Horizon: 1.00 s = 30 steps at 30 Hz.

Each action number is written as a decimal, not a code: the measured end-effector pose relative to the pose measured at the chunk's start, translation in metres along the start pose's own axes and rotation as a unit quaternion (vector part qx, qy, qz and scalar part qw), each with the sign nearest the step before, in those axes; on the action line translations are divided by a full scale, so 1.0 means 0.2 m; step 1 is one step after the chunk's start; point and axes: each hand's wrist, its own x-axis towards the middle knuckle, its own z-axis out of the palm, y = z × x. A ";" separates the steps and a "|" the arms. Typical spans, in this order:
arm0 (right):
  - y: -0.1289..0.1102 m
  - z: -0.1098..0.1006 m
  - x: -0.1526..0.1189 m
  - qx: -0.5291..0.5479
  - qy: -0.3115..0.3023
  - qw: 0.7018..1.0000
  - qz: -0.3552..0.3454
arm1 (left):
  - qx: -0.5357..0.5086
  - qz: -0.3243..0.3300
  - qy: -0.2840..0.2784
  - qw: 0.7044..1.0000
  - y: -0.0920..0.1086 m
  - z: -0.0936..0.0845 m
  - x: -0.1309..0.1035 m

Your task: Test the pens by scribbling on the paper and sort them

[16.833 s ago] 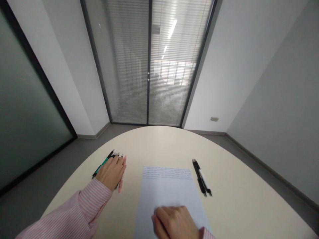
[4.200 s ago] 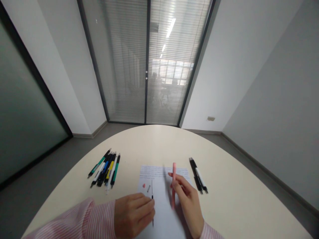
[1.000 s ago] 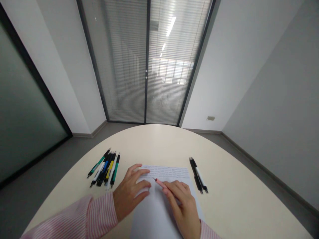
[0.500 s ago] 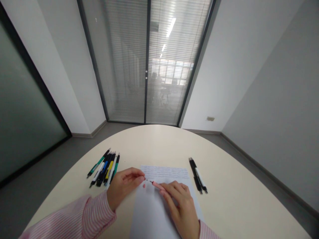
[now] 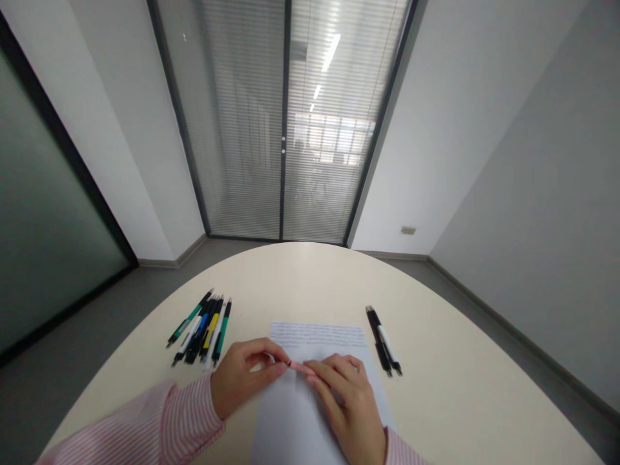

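Note:
My right hand (image 5: 346, 400) is closed on a pink pen barrel (image 5: 301, 367), which points left above a sheet of paper (image 5: 300, 423). My left hand (image 5: 249, 374) pinches at the barrel's left end, thumb and index finger closed on a small pen tip that they mostly cover. The two hands meet over the upper part of the sheet, just below its lines of handwriting (image 5: 317, 336).
Several pens (image 5: 206, 329) in green, white, black, blue and yellow lie bunched left of the paper. Right of it lie two pens (image 5: 382, 341) side by side. All rest on a round cream table (image 5: 310, 278) facing a glass partition with blinds (image 5: 320, 194).
My left hand has moved slightly right and down, bringing the small tip from a gap away onto the pink barrel's end. A small pink spot on the paper is now hidden.

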 end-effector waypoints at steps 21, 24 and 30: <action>0.02 0.01 -0.01 -0.027 0.008 0.999 0.032 | -0.071 -0.064 0.031 0.995 -0.05 -0.02 0.03; 0.02 0.01 -0.01 -0.022 0.003 0.999 0.033 | -0.080 -0.065 0.031 0.994 -0.06 -0.02 0.03; 0.02 0.01 -0.02 -0.018 0.008 0.999 0.025 | -0.010 -0.031 0.021 0.999 -0.04 -0.01 0.01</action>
